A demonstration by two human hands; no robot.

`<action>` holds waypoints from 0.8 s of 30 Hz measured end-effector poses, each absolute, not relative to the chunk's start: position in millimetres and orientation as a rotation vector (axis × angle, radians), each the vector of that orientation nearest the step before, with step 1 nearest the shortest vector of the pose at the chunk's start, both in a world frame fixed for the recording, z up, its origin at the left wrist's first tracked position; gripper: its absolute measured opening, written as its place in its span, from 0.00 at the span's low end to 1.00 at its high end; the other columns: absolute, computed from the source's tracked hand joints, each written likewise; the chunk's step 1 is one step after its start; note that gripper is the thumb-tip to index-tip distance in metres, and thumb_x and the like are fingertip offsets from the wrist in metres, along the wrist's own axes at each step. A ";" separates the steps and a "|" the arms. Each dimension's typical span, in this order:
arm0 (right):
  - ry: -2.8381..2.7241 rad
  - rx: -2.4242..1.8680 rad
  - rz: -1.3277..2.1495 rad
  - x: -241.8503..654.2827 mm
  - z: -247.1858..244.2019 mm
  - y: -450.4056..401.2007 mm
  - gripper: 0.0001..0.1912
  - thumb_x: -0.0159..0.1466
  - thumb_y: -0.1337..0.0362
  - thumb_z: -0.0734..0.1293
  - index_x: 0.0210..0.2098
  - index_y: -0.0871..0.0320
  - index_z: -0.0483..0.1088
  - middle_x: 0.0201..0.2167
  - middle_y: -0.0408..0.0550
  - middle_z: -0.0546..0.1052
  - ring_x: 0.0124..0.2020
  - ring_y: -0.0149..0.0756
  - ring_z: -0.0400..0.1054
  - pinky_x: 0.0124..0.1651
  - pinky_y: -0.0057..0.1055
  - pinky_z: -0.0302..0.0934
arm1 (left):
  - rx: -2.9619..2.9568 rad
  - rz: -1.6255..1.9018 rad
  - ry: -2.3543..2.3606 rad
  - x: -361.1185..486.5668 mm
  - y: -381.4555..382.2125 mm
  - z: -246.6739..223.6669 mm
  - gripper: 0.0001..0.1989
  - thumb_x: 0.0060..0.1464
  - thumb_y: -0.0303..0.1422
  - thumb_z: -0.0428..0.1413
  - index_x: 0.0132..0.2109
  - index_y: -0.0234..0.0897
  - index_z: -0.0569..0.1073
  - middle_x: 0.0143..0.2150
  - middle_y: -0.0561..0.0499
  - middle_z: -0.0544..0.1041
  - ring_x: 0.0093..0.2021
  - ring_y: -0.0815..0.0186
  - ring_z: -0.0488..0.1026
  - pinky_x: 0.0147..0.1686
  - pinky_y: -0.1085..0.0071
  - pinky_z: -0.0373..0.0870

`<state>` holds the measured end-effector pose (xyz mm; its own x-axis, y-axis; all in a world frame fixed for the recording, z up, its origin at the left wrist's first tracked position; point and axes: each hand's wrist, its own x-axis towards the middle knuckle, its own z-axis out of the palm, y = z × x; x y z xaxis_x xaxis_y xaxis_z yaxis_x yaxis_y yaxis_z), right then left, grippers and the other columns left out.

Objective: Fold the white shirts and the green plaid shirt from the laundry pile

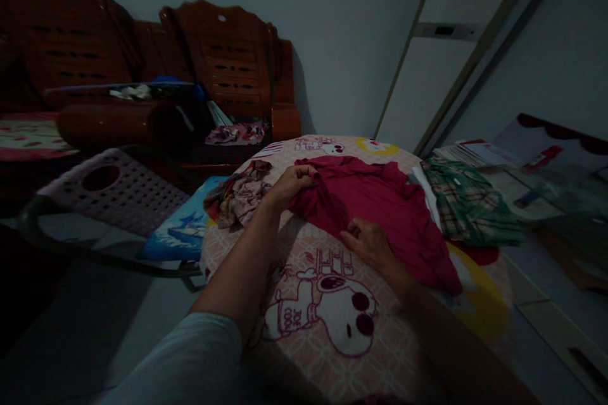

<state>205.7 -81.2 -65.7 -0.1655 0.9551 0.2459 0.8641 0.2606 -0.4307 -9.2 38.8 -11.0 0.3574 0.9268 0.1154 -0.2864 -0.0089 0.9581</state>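
A dark pink garment [380, 196], perhaps a shirt, lies spread and wrinkled across the round table. At its left end my left hand [295, 185] pinches a gathered edge between thumb and fingers. My right hand [369, 240] is closed at the near edge of the cloth, its fingers curled over the fabric. Left of the garment, close to my left wrist, sits a crumpled patterned cloth [242, 196]. To the right, a green plaid shirt [468, 202] lies folded at the table's edge, with something white beside it.
A pale pink cloth with a cartoon dog covers the table [304, 354]. At left stands a woven chair [114, 190] with a blue cushion [183, 224]. Carved wooden seats [223, 69] line the wall. Papers [479, 155] are piled at right, near a tall white cabinet-like unit [427, 69].
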 end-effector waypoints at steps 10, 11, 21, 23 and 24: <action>-2.274 -1.873 -0.045 182.5 -63.6 -89.4 0.11 0.68 0.58 0.63 0.43 0.59 0.67 0.37 0.55 0.78 0.38 0.41 0.72 0.35 0.31 0.54 | 1.169 1.087 0.745 -6.6 41.1 -14.0 0.13 0.31 0.25 0.66 0.30 0.32 0.74 0.28 0.55 0.75 0.28 0.73 0.71 0.31 0.77 0.69; -2.274 -1.878 -0.052 181.9 -63.0 -89.3 0.10 0.68 0.59 0.62 0.42 0.59 0.67 0.37 0.55 0.78 0.38 0.41 0.72 0.35 0.31 0.54 | 1.167 1.087 0.746 -6.6 41.8 -15.1 0.13 0.32 0.25 0.66 0.30 0.32 0.74 0.28 0.55 0.75 0.28 0.73 0.72 0.32 0.77 0.69; -2.158 -1.834 -0.021 188.1 -73.3 -84.1 0.08 0.63 0.67 0.60 0.36 0.60 0.71 0.32 0.54 0.77 0.31 0.37 0.69 0.33 0.31 0.51 | 1.137 1.104 0.742 -9.0 46.3 -20.4 0.14 0.31 0.26 0.67 0.29 0.32 0.74 0.28 0.55 0.76 0.28 0.73 0.72 0.32 0.78 0.69; -2.081 -1.810 0.047 191.6 -71.7 -82.6 0.08 0.61 0.69 0.60 0.34 0.60 0.71 0.30 0.52 0.76 0.29 0.36 0.67 0.33 0.30 0.50 | 1.137 1.097 0.755 -11.2 46.8 -19.8 0.14 0.31 0.27 0.68 0.29 0.32 0.74 0.27 0.55 0.76 0.27 0.73 0.72 0.30 0.79 0.69; -2.037 -1.780 0.098 194.4 -69.6 -81.8 0.08 0.59 0.69 0.60 0.33 0.60 0.71 0.28 0.50 0.75 0.28 0.35 0.66 0.33 0.30 0.50 | 1.139 1.083 0.756 -13.3 46.3 -18.9 0.14 0.31 0.27 0.68 0.29 0.32 0.74 0.27 0.55 0.76 0.27 0.73 0.71 0.29 0.79 0.68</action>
<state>194.4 -81.8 -69.6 -0.0827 0.9590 0.2711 0.9285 0.1729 -0.3287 -13.3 46.3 -18.9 0.3278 0.9435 0.0490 -0.2800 0.0475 0.9588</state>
